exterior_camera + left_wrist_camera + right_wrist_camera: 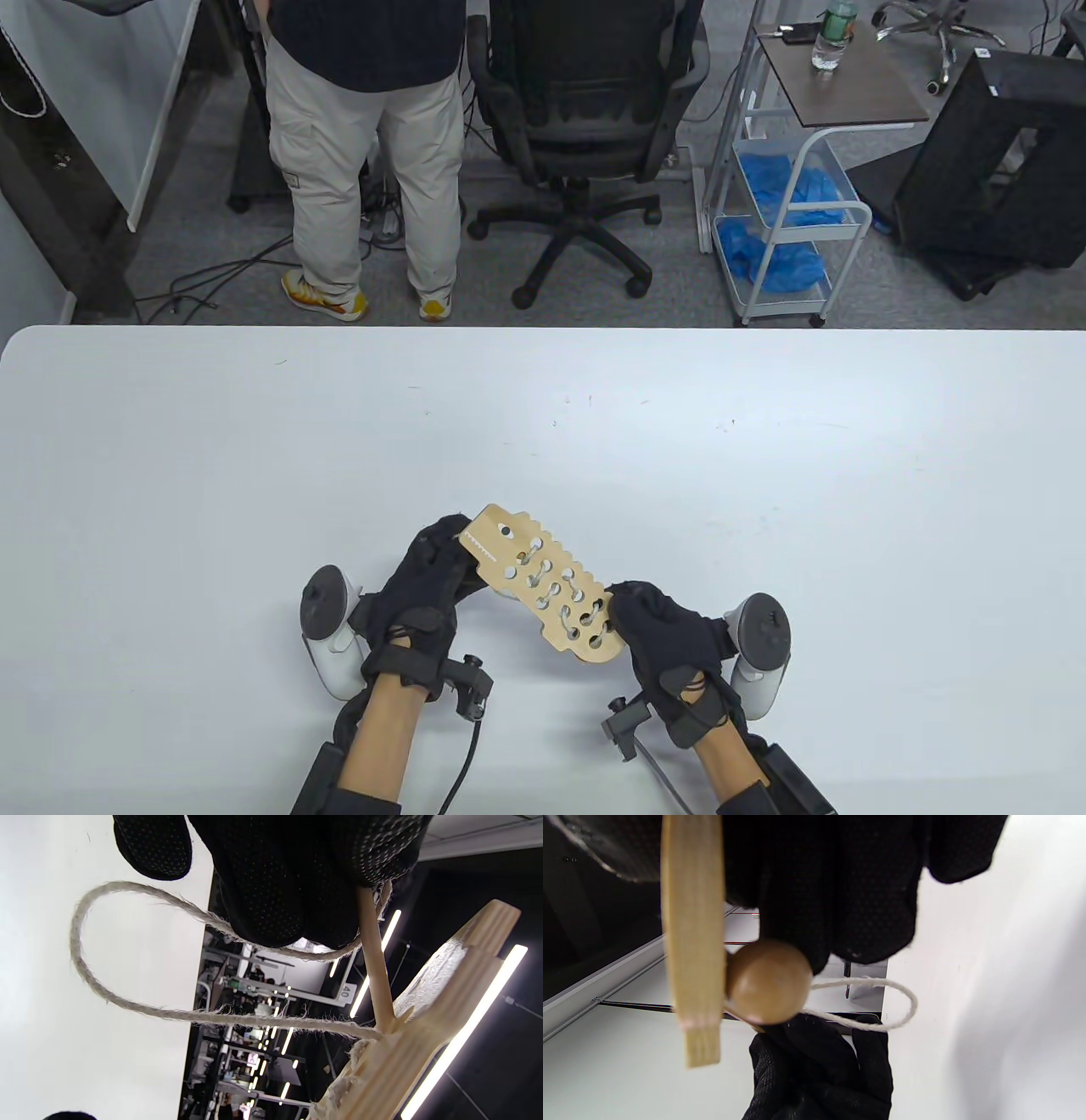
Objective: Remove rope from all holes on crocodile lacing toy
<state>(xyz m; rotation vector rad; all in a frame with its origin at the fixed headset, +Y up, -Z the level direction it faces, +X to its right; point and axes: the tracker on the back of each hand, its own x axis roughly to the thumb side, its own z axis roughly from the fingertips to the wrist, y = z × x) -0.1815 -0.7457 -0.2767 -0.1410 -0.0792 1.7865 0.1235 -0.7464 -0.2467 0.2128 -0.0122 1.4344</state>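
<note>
Left hand (428, 586) — fingers (271, 878) are being curled round the head end of the crocodile lacing toy (543, 586), the board being pinched between thumb and fingertips; in the left wrist view a thin wooden needle (375, 971) is being pressed under the same fingers.

Right hand (666, 632) — fingers (840, 887) are being closed over the tail end of the toy, the board's edge being gripped from above.

Crocodile lacing toy — a flat pale wooden board with rows of holes is being held between both hands, lifted clear of the table (212, 475) and tilted, head end toward the far left.

Rope (85, 971) — pale twine is being kept laced through most of the holes; a loose loop is hanging from the board's underside beside the left fingers.

Wooden bead (768, 982) — a round brown bead is being seen against the board's edge in the right wrist view, with a loop of rope beside it.

Beyond the table: a person (365, 153) is standing beside an office chair (585, 110); a wheeled cart (789, 204) is holding blue material.
</note>
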